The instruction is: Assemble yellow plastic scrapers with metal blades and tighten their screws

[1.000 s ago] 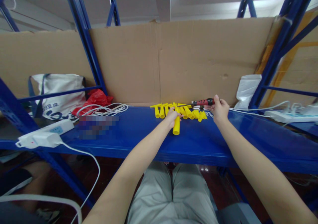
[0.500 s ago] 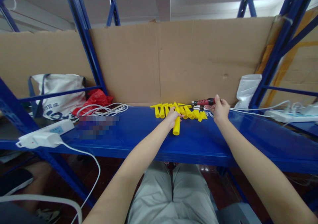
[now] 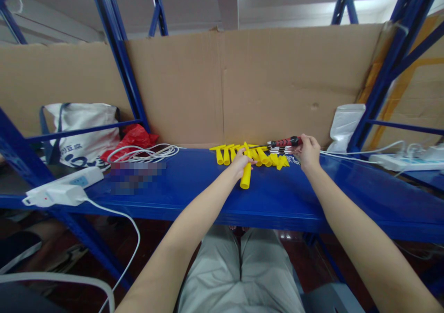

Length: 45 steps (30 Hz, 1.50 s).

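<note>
The white cloth bag (image 3: 85, 116) bears dark Chinese characters, 豆 legible in the small row; the larger ones below are partly hidden. White lettering beside the yellow pieces (image 3: 226, 157) is too small to read.

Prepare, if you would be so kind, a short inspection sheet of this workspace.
Surface: blue shelf, visible front area bare.
Job's things: yellow tubular piece in hand; red-and-black screwdriver, shaft toward that piece, contact unclear; other yellow pieces grouped near the back.
Clutter: white tote bag and red plastic bag at left; white pouch at back right; one patch at left is blurred out.
Hands: left hand grips the yellow tubular piece; right hand holds the screwdriver by its handle.
Cables: coiled white cable at left; another hangs over the front edge from the left power strip.
Surroundings: cardboard panel behind; blue metal posts.
</note>
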Each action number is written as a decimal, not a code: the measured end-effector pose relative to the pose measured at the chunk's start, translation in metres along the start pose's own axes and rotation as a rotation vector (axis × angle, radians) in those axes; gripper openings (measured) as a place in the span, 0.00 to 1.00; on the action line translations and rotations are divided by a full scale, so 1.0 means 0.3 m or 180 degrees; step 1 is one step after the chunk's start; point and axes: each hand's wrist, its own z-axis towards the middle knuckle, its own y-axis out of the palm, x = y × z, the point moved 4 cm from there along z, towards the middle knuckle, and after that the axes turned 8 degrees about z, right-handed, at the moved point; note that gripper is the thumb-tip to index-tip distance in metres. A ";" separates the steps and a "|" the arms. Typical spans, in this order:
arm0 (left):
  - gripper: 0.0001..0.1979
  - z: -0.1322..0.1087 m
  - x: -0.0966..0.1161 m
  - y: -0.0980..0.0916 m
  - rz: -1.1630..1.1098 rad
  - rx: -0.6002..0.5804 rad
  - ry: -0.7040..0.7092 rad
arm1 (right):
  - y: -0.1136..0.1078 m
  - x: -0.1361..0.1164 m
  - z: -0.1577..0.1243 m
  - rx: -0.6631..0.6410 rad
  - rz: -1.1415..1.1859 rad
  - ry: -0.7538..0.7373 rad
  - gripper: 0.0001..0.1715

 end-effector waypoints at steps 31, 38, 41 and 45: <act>0.39 -0.006 0.038 -0.029 0.0239 0.0045 0.0034 | -0.007 -0.006 -0.003 -0.0241 -0.0339 0.0384 0.01; 0.37 0.006 0.077 -0.022 0.0407 0.0016 0.0108 | -0.013 -0.025 -0.016 -0.0199 0.0165 0.0528 0.14; 0.37 0.010 0.084 -0.017 0.0460 -0.0031 0.0172 | -0.009 -0.041 -0.020 -0.0182 0.0321 0.0682 0.13; 0.36 0.006 0.071 -0.019 0.0414 -0.0004 0.0139 | 0.007 -0.055 -0.020 -0.0459 0.0562 0.0760 0.12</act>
